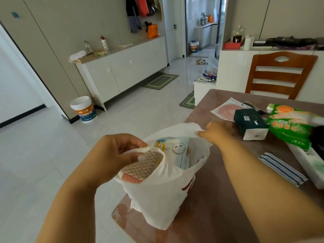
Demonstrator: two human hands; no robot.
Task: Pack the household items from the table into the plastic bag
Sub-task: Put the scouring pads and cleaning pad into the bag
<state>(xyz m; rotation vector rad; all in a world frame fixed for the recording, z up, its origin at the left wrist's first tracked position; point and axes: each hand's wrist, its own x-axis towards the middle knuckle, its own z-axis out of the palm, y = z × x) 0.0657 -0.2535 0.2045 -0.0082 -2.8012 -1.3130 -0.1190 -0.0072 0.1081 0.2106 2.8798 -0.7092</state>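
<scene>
White plastic bag (157, 195): at the brown table's (219, 207) left edge, mouth held open. Left hand (115, 155) pinches the near handle; right hand (216, 131) pinches the far handle. Inside: beige-and-pink textured sponge cloths (143, 169), pale smiley-face packet (178, 151). Dark green box (249, 123) lies just beyond.

thin matt white plastic bag (157, 195), glossy green packet (291, 127), wooden chair (278, 74), glossy floor tiles (43, 155)
</scene>
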